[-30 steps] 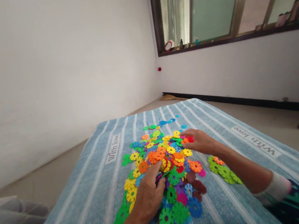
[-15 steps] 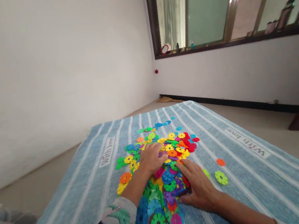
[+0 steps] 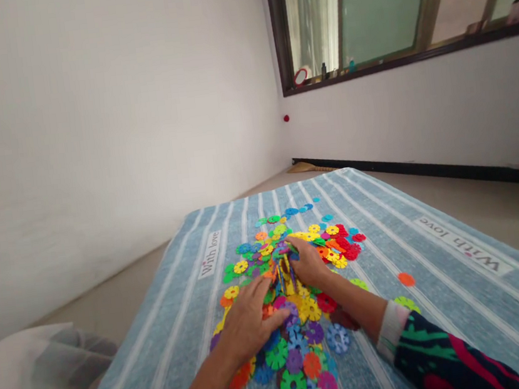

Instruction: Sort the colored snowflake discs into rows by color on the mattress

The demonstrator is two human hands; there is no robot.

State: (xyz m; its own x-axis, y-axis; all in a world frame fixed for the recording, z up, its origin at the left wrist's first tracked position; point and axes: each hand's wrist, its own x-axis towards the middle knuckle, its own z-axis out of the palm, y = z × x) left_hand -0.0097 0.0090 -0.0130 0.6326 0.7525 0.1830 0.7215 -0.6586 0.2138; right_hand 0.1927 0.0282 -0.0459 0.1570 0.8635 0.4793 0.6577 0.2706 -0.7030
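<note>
A heap of colourful notched plastic discs (image 3: 293, 388) is spread over the striped cloth. My left hand (image 3: 249, 319) rests on the left side of the heap, its thumb apart from the stretched fingers. Across from it, my right hand (image 3: 309, 263) reaches farther in with its fingers bent round a bunch of discs. Between the hands, a few yellow and purple discs (image 3: 288, 273) stand on edge or tilted. Some fingertips of the right hand are hidden among the pieces.
A blue-and-white striped cloth (image 3: 163, 332) covers the table. An orange disc (image 3: 406, 279) and a lime-green disc (image 3: 406, 304) lie apart at the right. Grey-white fabric (image 3: 40, 373) is at lower left. Beyond are a white wall and a window (image 3: 383, 9).
My right hand has moved forward and left into the heap, and my left hand has drawn back toward me. Discs between them are now tilted up. The view has turned slightly left.
</note>
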